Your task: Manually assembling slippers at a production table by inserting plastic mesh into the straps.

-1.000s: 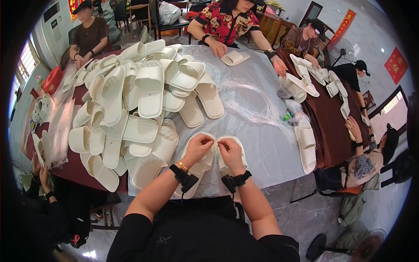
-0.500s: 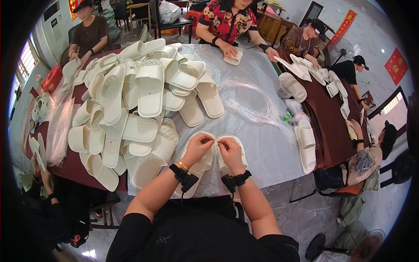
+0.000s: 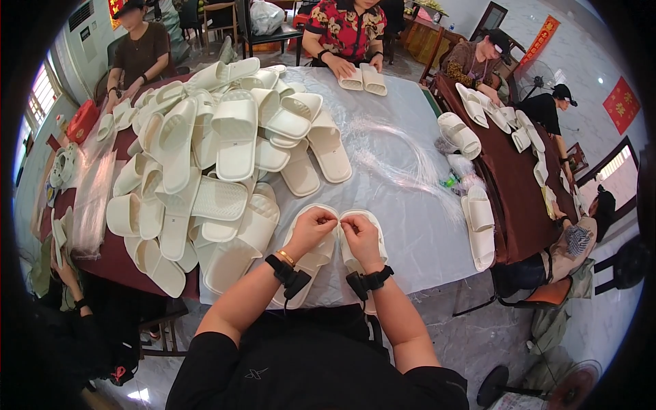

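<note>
Two cream slippers lie side by side in front of me, a left one (image 3: 317,261) and a right one (image 3: 348,258), toes pointing away. My left hand (image 3: 313,231) pinches with thumb and fingers at the inner edge of the left slipper. Mirroring it, my right hand (image 3: 360,239) pinches at the inner edge of the right slipper. Both sets of fingertips nearly meet over the gap between the slippers. Whatever sits between them is too small to make out. A big heap of cream slippers (image 3: 234,137) rises to the left of my hands.
Clear plastic strands (image 3: 417,160) lie on the plastic-covered table (image 3: 403,253). More slippers (image 3: 480,229) rest along its right edge. Across the table, a person in a red patterned shirt (image 3: 345,29) handles two slippers. Other people work at the left and at a brown-covered table (image 3: 512,198).
My hands have hardly moved at the slippers. Across the table, the person in red now has two slippers side by side instead of one. The person at far left has lowered their slipper.
</note>
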A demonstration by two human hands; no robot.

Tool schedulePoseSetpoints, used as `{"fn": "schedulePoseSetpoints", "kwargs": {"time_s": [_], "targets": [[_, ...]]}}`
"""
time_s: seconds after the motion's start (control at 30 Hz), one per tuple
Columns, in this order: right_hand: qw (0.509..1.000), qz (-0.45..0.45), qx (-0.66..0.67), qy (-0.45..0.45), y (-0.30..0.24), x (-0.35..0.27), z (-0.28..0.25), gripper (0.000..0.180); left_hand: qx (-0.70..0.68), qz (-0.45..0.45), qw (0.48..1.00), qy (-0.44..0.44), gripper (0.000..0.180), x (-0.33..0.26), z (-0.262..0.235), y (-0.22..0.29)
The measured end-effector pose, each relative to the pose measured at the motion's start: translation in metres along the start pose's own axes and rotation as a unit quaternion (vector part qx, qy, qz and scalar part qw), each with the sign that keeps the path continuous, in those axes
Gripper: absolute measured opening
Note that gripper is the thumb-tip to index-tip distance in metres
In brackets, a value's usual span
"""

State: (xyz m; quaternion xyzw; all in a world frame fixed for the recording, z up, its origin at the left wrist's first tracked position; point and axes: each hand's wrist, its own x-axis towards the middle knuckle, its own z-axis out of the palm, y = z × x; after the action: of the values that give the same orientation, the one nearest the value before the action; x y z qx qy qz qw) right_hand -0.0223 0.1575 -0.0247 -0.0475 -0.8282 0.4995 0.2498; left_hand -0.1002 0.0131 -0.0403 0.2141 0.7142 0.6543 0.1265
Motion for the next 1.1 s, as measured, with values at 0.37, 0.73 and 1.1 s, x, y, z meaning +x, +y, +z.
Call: {"fn": "schedulePoseSetpoints", "kwargs": {"time_s": [0.37,0.73,1.1], "targets": [[0.999,0.015,-0.006,-0.035,0.000,0.003,0.001,0.006,0.070,0.032,0.997,-0.014,0.020,0.006,-0.006,0.004],[0.998,0.041,0.038,-0.009,0.009,-0.002,0.001,0.006,0.107,0.092,0.989,0.038,0.014,0.001,0.011,-0.002],[0.998,0.015,0.051,-0.043,0.020,-0.001,0.008,0.004,0.103,0.118,0.987,0.030,0.010,-0.003,0.009,0.004]]}}
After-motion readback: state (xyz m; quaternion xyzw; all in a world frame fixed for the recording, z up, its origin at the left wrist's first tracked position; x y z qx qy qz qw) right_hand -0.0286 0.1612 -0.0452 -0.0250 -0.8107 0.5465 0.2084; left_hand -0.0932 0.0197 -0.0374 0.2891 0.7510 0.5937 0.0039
